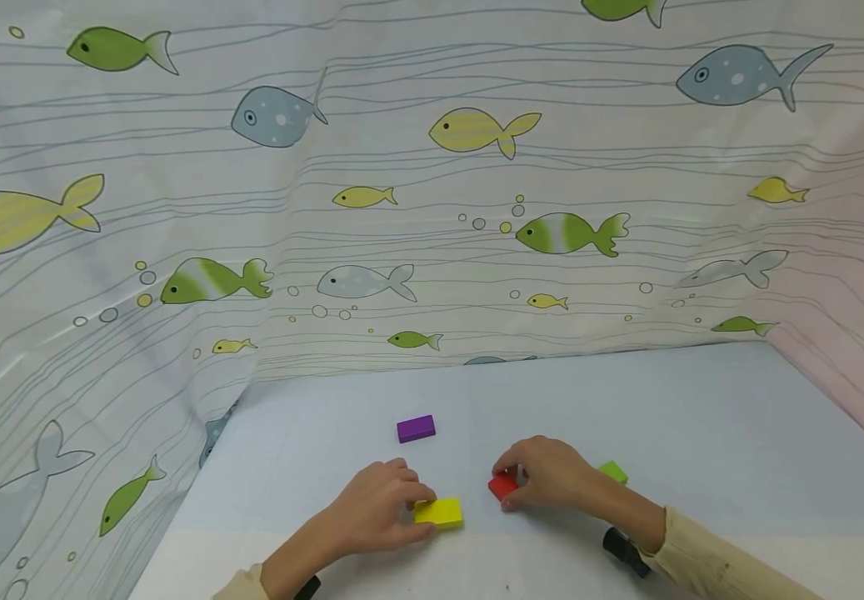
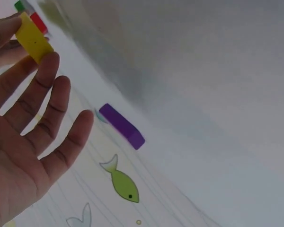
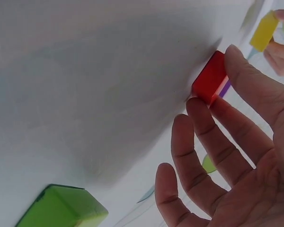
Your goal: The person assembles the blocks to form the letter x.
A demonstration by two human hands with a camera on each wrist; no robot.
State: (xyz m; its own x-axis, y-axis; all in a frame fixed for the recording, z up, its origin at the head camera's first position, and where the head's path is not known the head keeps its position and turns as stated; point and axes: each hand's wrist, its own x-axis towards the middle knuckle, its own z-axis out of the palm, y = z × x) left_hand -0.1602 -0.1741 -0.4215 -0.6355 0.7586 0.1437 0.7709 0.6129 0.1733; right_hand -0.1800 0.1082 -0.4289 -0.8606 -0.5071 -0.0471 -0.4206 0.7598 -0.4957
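Observation:
A yellow block (image 1: pixel 442 513) lies on the white tabletop, and my left hand (image 1: pixel 375 510) pinches its left end between thumb and fingers. To the right of it, my right hand (image 1: pixel 547 473) pinches a red block (image 1: pixel 502 486) by thumb and fingertips. In the right wrist view the red block (image 3: pixel 210 78) touches the thumb and the first fingers, while the other fingers are held apart. The left wrist view shows the yellow block (image 2: pixel 33 38) at the left fingertips.
A purple block (image 1: pixel 416 428) lies farther back, beyond both hands. Partly behind the right wrist is a green block (image 1: pixel 613 472). Fish-printed cloth (image 1: pixel 402 233) hangs behind the table (image 1: pixel 626 400) and along its sides.

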